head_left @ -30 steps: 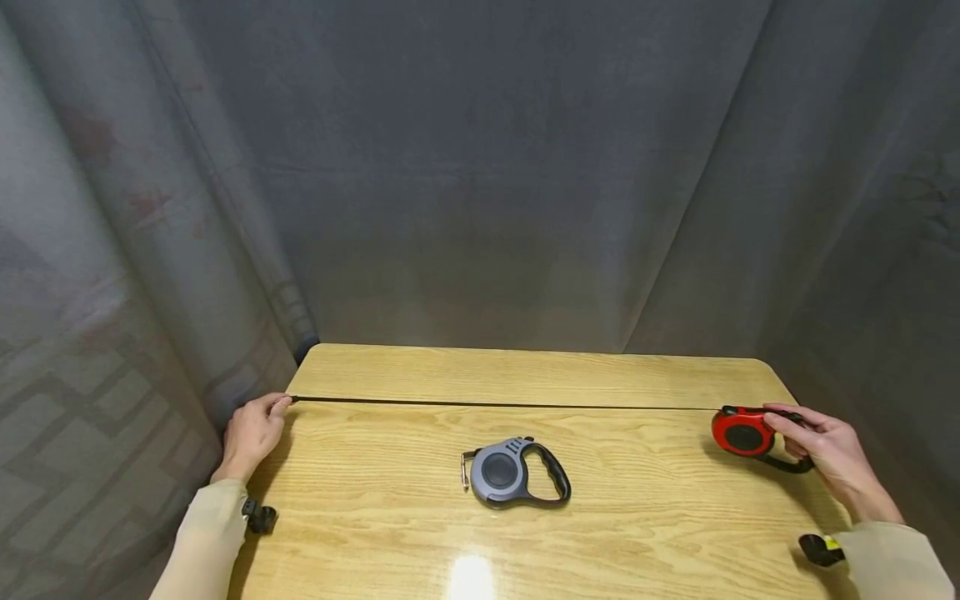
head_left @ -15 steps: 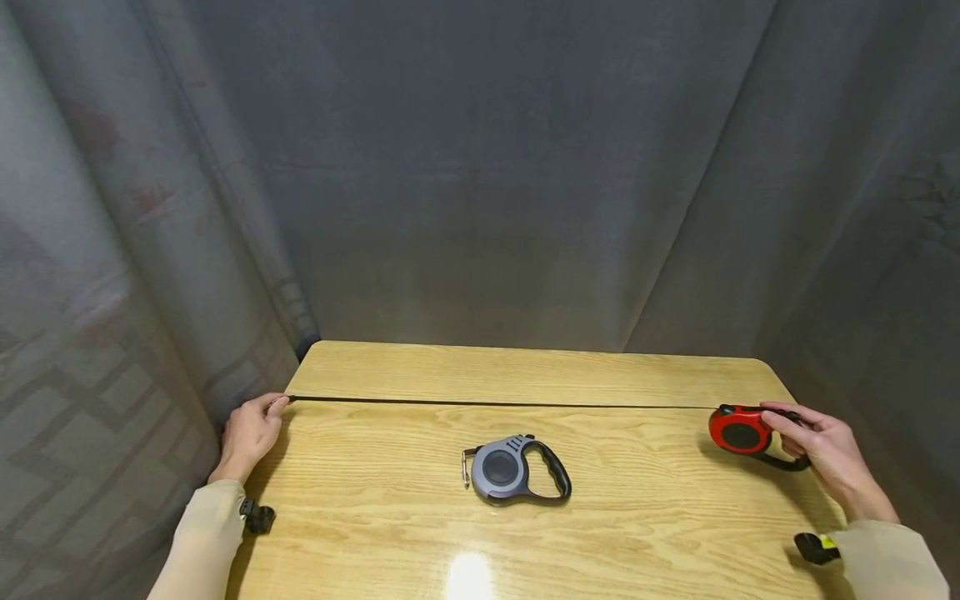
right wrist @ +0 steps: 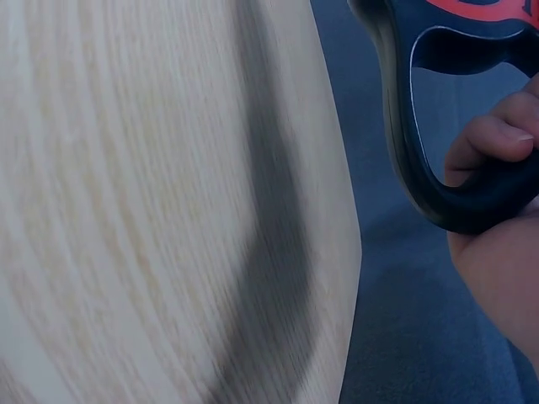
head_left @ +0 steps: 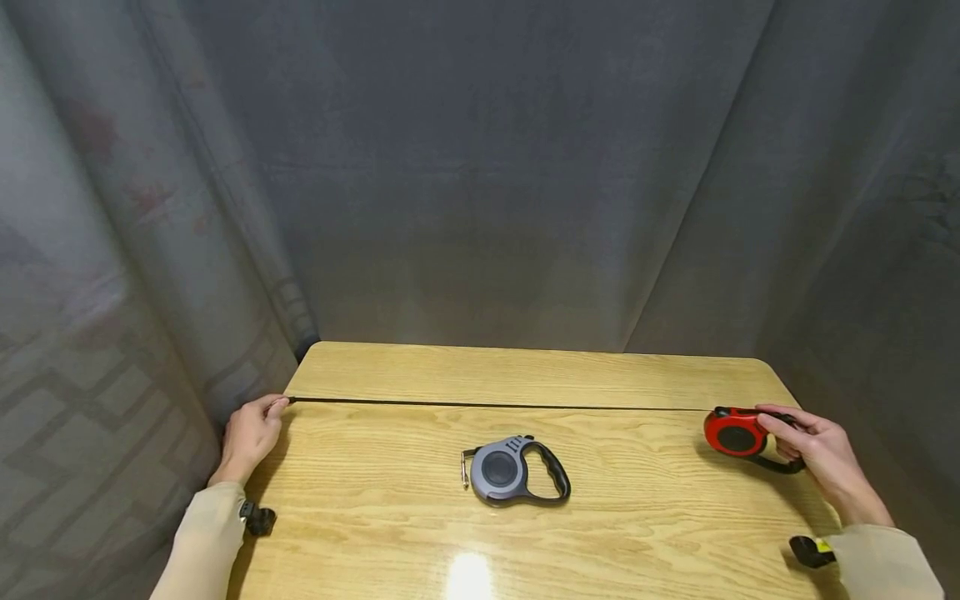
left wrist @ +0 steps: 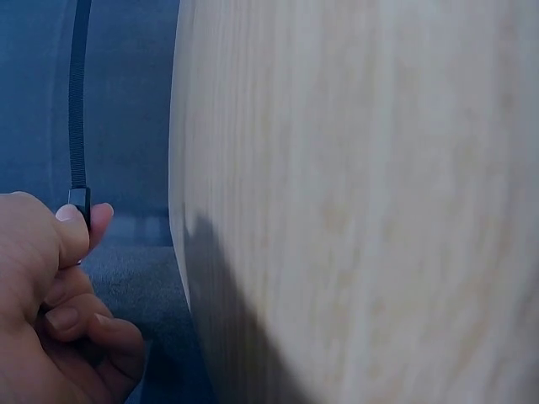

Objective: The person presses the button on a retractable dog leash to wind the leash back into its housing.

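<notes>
A red retractable leash [head_left: 737, 435] with a black handle [right wrist: 429, 181] is held at the table's right edge by my right hand [head_left: 806, 450], fingers curled round the handle. Its thin black cord [head_left: 495, 405] is stretched straight across the wooden table [head_left: 525, 542] to the left edge. There my left hand [head_left: 251, 433] pinches the cord's end [left wrist: 78, 202] between thumb and forefinger, just off the table edge. A grey retractable leash [head_left: 513, 471] lies flat in the middle of the table, nearer me than the cord.
Grey curtain cloth [head_left: 480, 167] hangs close behind and at both sides of the table. A bright light reflection [head_left: 468, 575] shows on the table's near part.
The red leash and my right hand have shifted slightly to the left along the cord line. The left hand and the grey leash have stayed where they were.
</notes>
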The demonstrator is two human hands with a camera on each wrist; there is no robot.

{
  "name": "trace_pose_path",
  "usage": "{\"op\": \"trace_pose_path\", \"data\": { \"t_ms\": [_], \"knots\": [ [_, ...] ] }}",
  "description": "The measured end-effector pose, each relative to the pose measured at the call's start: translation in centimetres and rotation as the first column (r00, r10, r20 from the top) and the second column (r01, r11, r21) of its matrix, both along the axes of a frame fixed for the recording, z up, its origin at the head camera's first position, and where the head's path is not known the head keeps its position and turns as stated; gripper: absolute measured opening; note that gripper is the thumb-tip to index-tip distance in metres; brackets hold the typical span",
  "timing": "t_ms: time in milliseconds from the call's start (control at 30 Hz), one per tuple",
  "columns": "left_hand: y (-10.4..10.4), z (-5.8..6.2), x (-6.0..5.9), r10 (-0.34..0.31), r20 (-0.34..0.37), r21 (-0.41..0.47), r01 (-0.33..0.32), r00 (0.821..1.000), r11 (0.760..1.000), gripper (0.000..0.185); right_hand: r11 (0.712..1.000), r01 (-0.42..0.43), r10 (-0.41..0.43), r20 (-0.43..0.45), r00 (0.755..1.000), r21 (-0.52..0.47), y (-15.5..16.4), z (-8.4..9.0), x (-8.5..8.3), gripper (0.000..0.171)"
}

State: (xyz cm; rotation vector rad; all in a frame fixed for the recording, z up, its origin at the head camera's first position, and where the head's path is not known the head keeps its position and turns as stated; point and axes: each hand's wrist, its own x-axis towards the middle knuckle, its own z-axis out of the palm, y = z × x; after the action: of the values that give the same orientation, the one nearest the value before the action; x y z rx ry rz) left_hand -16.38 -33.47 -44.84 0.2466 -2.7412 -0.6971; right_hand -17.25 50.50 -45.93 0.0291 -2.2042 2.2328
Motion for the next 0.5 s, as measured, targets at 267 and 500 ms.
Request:
{"op": "trace_pose_path", "data": {
  "t_ms": [267,500],
  "knots": [
    [-0.04,-0.23,0.24,0.011,-0.003,0.004,-0.011,1.000,1.000,0.033,1.000,-0.012,0.012,-0.014,1.000,-0.003,-0.38,-0.06,-0.13,0.037],
    [0.20,-0.04,0.08,-0.011,-0.012,0.003,0.011,1.000,1.000,0.034,1.000,-0.020,0.020,-0.021,1.000,0.017,-0.82,-0.20,-0.23,0.037]
  ]
}}
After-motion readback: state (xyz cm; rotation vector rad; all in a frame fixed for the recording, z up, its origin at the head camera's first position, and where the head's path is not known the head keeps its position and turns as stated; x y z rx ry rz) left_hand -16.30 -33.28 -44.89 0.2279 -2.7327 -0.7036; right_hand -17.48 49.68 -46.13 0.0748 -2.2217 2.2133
